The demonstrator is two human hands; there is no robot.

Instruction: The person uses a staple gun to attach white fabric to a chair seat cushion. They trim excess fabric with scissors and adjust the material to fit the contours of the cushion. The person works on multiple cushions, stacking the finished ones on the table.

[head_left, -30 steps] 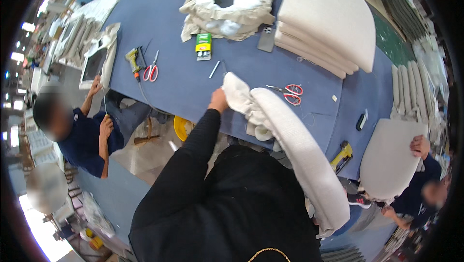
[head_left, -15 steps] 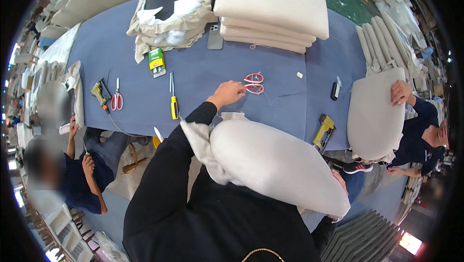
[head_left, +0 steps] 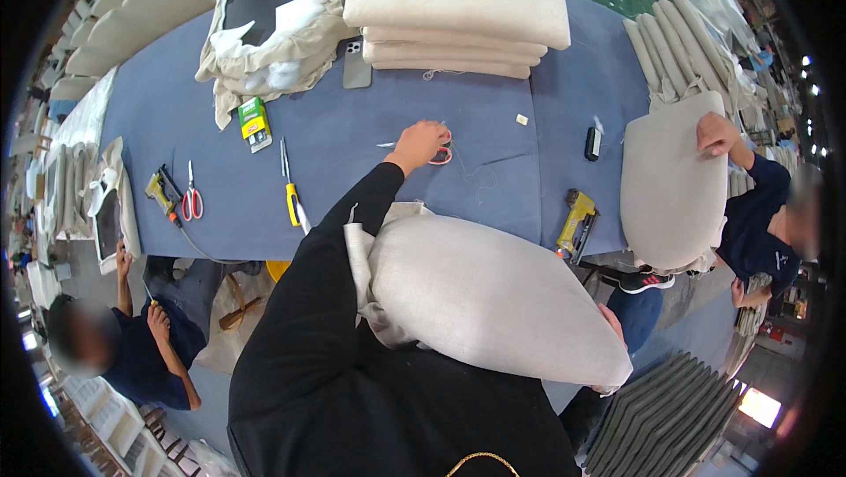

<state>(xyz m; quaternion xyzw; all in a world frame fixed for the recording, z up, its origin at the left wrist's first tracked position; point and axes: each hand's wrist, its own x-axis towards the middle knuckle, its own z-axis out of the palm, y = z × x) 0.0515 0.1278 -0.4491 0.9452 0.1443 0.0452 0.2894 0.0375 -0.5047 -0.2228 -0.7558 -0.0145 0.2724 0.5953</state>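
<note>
While the right hand [head_left: 612,322] holds the cushion [head_left: 493,292] by the desk's [head_left: 493,199] near edge, the left hand [head_left: 421,144], closure unclear, has shifted over the scissors [head_left: 446,156], now within grasp.

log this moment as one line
left hand: over scissors, grip unclear | right hand: at cushion's right end | yellow screwdriver: on blue table

On my feed, my left arm [head_left: 304,310] stretches forward and inward across my front, with the left hand [head_left: 421,146] back-up and its fingers bent downward. I see only a sliver of my right hand [head_left: 611,322]; the rest is hidden.
</note>
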